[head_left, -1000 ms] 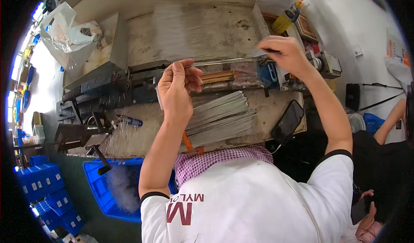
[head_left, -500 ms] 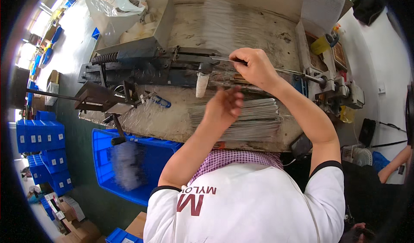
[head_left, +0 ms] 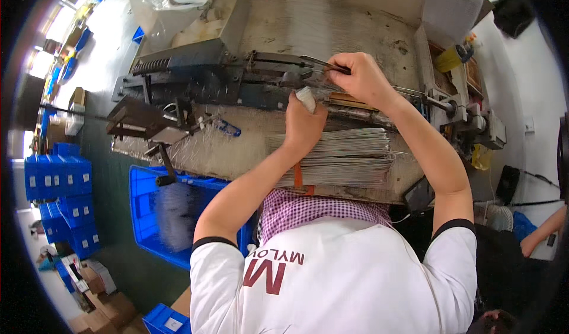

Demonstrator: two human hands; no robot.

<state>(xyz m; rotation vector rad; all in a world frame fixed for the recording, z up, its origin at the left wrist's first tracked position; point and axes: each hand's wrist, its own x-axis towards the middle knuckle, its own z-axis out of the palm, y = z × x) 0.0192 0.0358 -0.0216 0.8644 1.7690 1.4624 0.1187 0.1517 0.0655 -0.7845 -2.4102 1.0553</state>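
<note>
My left hand (head_left: 306, 124) is closed around the white-wrapped handle (head_left: 306, 99) at the front of a long dark metal bench machine (head_left: 207, 73). Just beyond it, my right hand (head_left: 360, 80) pinches a slim dark tool (head_left: 339, 68), which looks like tweezers. The tool's thin end reaches left over the machine's head. Fine wires run from beside my right hand toward a metal rod (head_left: 440, 104) on the right. Nearer me, a thick bundle of straight thin metal wires (head_left: 349, 159) lies on the worn bench.
Below the bench's left edge stands a blue bin (head_left: 142, 215) holding a pale, blurred heap. A crank handle (head_left: 166, 171) juts out above it. A tray with a plastic bag (head_left: 172, 8) sits at the back left. More pale wires (head_left: 309, 23) lie behind the machine.
My left hand has moved forward from above the wire bundle and closed on the white-wrapped handle. My right hand has shifted slightly right and forward, still with the dark tool.
</note>
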